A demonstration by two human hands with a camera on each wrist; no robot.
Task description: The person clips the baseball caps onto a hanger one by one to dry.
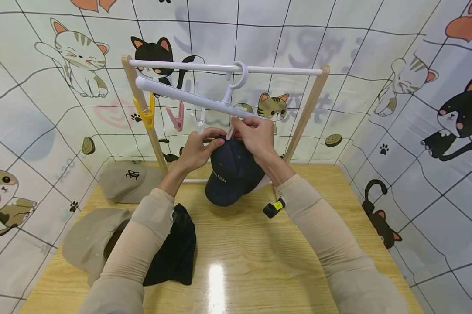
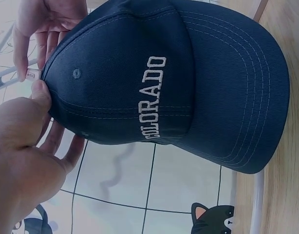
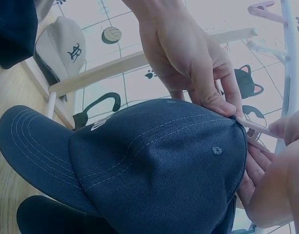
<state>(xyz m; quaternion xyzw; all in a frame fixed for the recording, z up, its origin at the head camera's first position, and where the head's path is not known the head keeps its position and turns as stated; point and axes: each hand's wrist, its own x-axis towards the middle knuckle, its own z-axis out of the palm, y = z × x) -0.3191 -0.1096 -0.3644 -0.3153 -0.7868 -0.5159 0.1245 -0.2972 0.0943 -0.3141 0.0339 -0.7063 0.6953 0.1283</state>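
navy cap (image 1: 236,168) hangs below right grip (image 1: 258,136), crown in left grip (image 1: 198,150).

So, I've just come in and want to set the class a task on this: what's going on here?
A person's left hand pinches the crown of a navy cap, while the right hand holds a pale clip at its top, below a sloping white hanger hooked on a rail. Whether the clip has gripped the cap isn't clear.
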